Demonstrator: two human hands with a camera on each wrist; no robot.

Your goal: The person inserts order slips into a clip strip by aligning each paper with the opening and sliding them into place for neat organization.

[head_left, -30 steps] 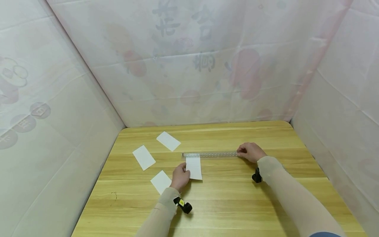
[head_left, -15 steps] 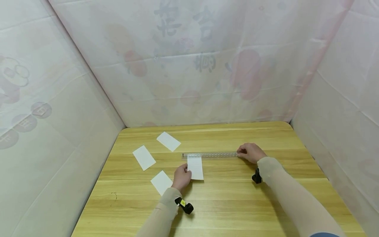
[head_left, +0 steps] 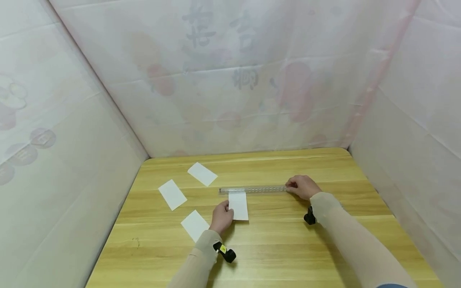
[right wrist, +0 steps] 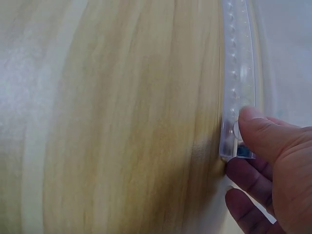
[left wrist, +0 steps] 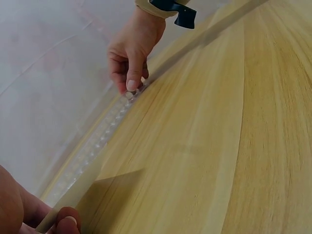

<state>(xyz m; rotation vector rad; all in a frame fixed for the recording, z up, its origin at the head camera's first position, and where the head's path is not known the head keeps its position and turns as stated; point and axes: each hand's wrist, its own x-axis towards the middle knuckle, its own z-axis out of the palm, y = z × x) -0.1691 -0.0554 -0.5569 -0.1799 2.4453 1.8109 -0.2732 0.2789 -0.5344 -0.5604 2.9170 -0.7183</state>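
Note:
My left hand [head_left: 221, 217] pinches the left edge of a white paper card [head_left: 238, 206] between thumb and fingers. Across the card's far end runs a clear plastic ruler [head_left: 264, 189], lying left to right and overlapping it. At the ruler's right end, my right hand [head_left: 303, 187] grips it, with the thumb [right wrist: 263, 131] on top and fingers beneath in the right wrist view. In the left wrist view the card [left wrist: 73, 195] looks tilted edge-on and casts a shadow on the table, while the ruler [left wrist: 97, 134] stretches away to the right hand [left wrist: 134, 53].
Three more white cards lie on the left of the wooden table [head_left: 288, 248]: a far card [head_left: 202, 174], a left card [head_left: 172, 195] and a near card [head_left: 195, 225] partly behind my left wrist. Pale printed curtains [head_left: 230, 120] enclose the table's back and sides.
The left hand and its card have shifted slightly to the right along the ruler. My right hand keeps its hold on the ruler's end. The head view has turned a little.

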